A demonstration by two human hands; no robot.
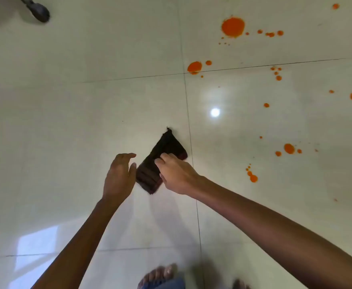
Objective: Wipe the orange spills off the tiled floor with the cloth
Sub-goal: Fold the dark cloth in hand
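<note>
A dark brown folded cloth (166, 149) hangs in the middle of the head view, pinched at its near part by my right hand (176, 174). My left hand (120, 176) is just left of the cloth with its fingers apart and holds nothing. Orange spills dot the pale tiled floor (66, 113) on the right: a large round blot (233, 27) at the top, a smaller one (194, 67) on a grout line, and several drops such as one (289, 148) at mid right. No spill lies under the cloth.
A dark grey object on a stem (39, 11) rests on the floor at the top left. My bare foot (160, 274) and a bit of blue fabric show at the bottom edge. A lamp's glare (215, 112) reflects off the tile.
</note>
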